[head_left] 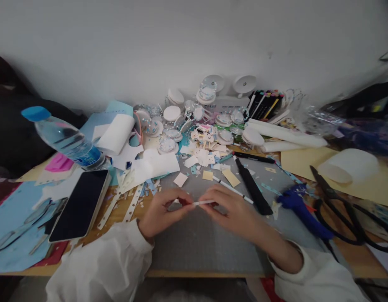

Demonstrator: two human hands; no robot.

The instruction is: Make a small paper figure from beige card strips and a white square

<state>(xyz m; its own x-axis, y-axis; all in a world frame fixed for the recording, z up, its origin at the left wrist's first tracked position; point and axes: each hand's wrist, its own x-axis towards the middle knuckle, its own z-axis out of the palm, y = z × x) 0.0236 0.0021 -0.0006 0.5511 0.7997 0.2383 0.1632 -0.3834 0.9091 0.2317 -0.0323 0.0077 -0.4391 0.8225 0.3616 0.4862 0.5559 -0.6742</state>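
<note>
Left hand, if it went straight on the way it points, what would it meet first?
Probably the right hand, roughly opposite, past the thin pale piece that the left hand pinches; exact depth is hard to judge.

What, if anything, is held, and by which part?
A thin white strip, left end in the left hand, right part in the right hand.

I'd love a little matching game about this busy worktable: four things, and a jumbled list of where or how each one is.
Things
1. thin white strip
2. phone
3. bottle
4. scissors

Places or states
A. black, right of the right hand
B. clear, with a blue cap
C. held between the left hand and right hand
D. lying flat, dark screen up

Pairs: 1-C, 2-D, 3-B, 4-A
</note>
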